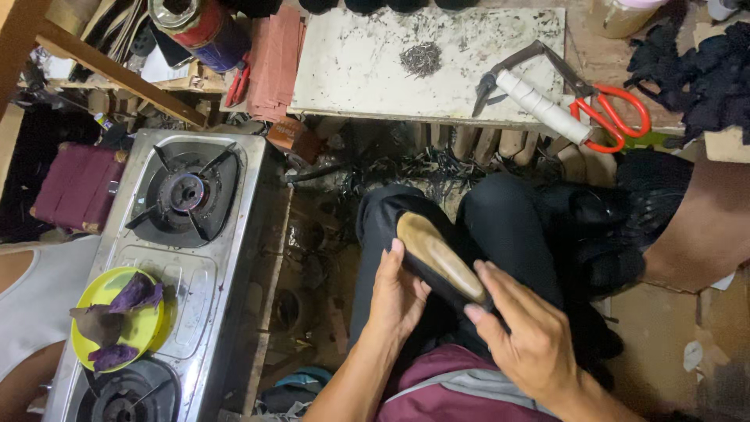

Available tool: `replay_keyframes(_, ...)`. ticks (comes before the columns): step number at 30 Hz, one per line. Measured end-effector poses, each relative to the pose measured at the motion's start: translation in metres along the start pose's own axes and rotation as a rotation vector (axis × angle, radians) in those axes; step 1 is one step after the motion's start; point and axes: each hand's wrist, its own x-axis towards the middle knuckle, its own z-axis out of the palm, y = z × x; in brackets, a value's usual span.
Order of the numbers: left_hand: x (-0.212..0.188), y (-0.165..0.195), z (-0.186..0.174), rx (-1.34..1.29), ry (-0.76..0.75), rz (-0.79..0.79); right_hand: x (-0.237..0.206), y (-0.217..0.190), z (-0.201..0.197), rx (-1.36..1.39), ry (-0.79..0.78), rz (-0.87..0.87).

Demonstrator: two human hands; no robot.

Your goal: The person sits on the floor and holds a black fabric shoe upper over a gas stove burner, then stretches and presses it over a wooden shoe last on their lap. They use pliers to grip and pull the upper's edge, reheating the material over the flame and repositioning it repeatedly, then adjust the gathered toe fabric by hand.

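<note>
Black shoe (pixel 437 262), tan sole upward

You hold a shoe (pixel 437 262) with a matt black cloth upper and a smooth tan insole. Beside you, the stove (pixel 199 258) is brushed, dull metal; the scissors (pixel 613 113) have glossy red plastic handles.

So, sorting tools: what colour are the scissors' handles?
Red-orange, on the scissors, clearest in the head view.

My one camera on the head, looking steeply down over my lap, close on my hands (pixel 469 312) near bottom, worktop (pixel 351 62) far at top, stove (pixel 187 258) at left
</note>
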Motion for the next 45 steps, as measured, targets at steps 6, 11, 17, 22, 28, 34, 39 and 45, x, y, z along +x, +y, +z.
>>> replay_keyframes(6,-0.022,0.016,-0.017,0.154,-0.097,-0.004,-0.029,0.039,-0.003,0.473,-0.248,0.234)
replay_keyframes(11,-0.046,0.004,-0.020,0.310,-0.340,-0.038,-0.055,0.084,0.038,0.761,-0.237,0.817)
replay_keyframes(17,-0.055,0.012,-0.026,0.414,-0.201,0.039,-0.070,0.090,0.043,1.052,0.064,0.717)
replay_keyframes(22,-0.056,0.008,-0.029,0.313,-0.034,0.219,-0.063,0.091,0.040,1.115,0.097,0.782)
replay_keyframes(28,-0.051,0.006,-0.037,0.076,-0.005,0.102,-0.054,0.109,0.047,1.368,-0.106,0.612)
replay_keyframes(34,-0.037,0.020,-0.036,-0.054,-0.294,-0.249,-0.029,0.122,0.052,1.493,-0.322,0.640)
replay_keyframes(39,-0.034,0.005,-0.020,-0.141,-0.530,-0.570,-0.010,0.118,0.045,1.675,-0.547,0.593)
replay_keyframes(45,-0.038,-0.007,-0.006,-0.234,-0.604,-0.517,0.000,0.092,0.044,1.753,-0.418,0.715)
